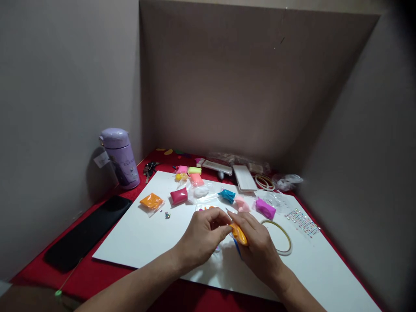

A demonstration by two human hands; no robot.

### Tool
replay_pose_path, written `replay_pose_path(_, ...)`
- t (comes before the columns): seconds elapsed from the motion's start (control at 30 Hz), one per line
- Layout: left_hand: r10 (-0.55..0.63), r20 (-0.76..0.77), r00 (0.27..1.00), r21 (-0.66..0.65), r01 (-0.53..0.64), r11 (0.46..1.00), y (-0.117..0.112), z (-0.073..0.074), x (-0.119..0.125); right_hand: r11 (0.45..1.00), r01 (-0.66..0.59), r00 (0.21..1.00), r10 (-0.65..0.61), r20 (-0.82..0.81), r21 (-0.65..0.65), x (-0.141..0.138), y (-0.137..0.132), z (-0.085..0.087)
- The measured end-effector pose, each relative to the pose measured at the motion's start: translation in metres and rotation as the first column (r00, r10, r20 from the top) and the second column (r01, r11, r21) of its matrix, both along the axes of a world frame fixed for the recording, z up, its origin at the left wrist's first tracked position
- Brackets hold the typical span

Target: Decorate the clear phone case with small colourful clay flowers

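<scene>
My right hand [256, 242] is wrapped around a yellow-orange packet of clay [239, 234]. A thin blue piece [237, 248] shows below the packet by the right palm, and a small pointed tip [227, 209] sticks out above the fingers; whether they are one tool I cannot tell. With thumb and fingertips, my left hand [203, 236] pinches the packet's near end. Under the hands, a clear, shiny item and small orange and purple bits [204, 209] are partly hidden. A ring of tape [290, 242] lies just right of my right hand.
On the white board [139, 242] lie an orange packet [152, 201], a red packet [179, 196], a teal packet [227, 196], a purple packet [265, 209] and a rhinestone sheet [303, 222]. A purple bottle [121, 160] and black phone [87, 233] stand left; walls enclose the back.
</scene>
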State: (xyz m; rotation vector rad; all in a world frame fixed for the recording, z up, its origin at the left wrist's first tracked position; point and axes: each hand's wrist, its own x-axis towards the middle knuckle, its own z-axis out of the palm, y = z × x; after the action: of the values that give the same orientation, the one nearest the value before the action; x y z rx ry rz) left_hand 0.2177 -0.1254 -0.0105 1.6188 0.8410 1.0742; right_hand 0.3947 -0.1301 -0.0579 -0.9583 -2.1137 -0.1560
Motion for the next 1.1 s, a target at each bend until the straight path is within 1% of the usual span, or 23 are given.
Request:
replay_pose_path(0.03, 0.036, -0.056, 0.998, 0.108, -0.030, 0.994, -0.001, -0.002, 0.000, 1.000, 0.002, 1.000, -0.002, 0.000, -0.005, 0.000, 0.000, -0.001)
replay_pose_path(0.07, 0.074, -0.097, 0.993, 0.224, -0.050, 0.973, -0.001, -0.005, 0.000, 1.000, 0.004, 1.000, -0.004, -0.002, -0.013, 0.000, -0.001, -0.002)
replay_pose_path(0.13, 0.143, -0.129, 0.981, 0.432, -0.074, 0.899, -0.002, -0.011, 0.000, 1.000, 0.001, 1.000, -0.002, -0.011, -0.031, 0.000, -0.001, -0.003)
replay_pose_path(0.2, 0.189, -0.136, 0.972, 0.548, -0.085, 0.832, -0.002, -0.017, 0.000, 0.999, -0.011, 1.000, 0.010, -0.017, -0.051, 0.000, -0.001, -0.003)
replay_pose_path(0.27, 0.209, -0.153, 0.966, 0.593, -0.079, 0.801, -0.001, -0.020, 0.000, 0.998, -0.018, 1.000, 0.016, -0.021, -0.062, 0.000, -0.001, -0.003)
replay_pose_path(0.4, 0.190, -0.207, 0.960, 0.625, -0.020, 0.780, -0.001, -0.020, 0.000, 0.998, -0.016, 0.998, 0.012, -0.056, -0.066, 0.001, -0.001, -0.001)
replay_pose_path(0.5, 0.181, -0.230, 0.956, 0.613, -0.002, 0.790, -0.002, -0.017, 0.000, 0.998, -0.019, 0.997, 0.015, -0.072, -0.062, 0.001, -0.002, -0.001)
replay_pose_path(0.73, 0.161, -0.244, 0.956, 0.584, 0.012, 0.811, -0.003, -0.017, 0.001, 0.997, -0.036, 0.999, 0.035, -0.017, -0.067, 0.000, 0.000, -0.005)
replay_pose_path(0.9, 0.119, -0.330, 0.937, 0.567, 0.095, 0.818, -0.004, -0.017, -0.002, 0.996, -0.043, 0.999, 0.042, -0.019, -0.073, 0.001, 0.000, -0.006)
replay_pose_path(0.97, 0.105, -0.357, 0.928, 0.541, 0.113, 0.833, -0.005, -0.015, -0.002, 0.997, -0.038, 0.999, 0.037, -0.013, -0.072, 0.001, 0.001, -0.006)
replay_pose_path(1.1, 0.101, -0.384, 0.918, 0.480, 0.105, 0.871, -0.005, -0.014, -0.002, 0.997, -0.046, 0.999, 0.046, -0.001, -0.070, 0.001, 0.002, -0.009)
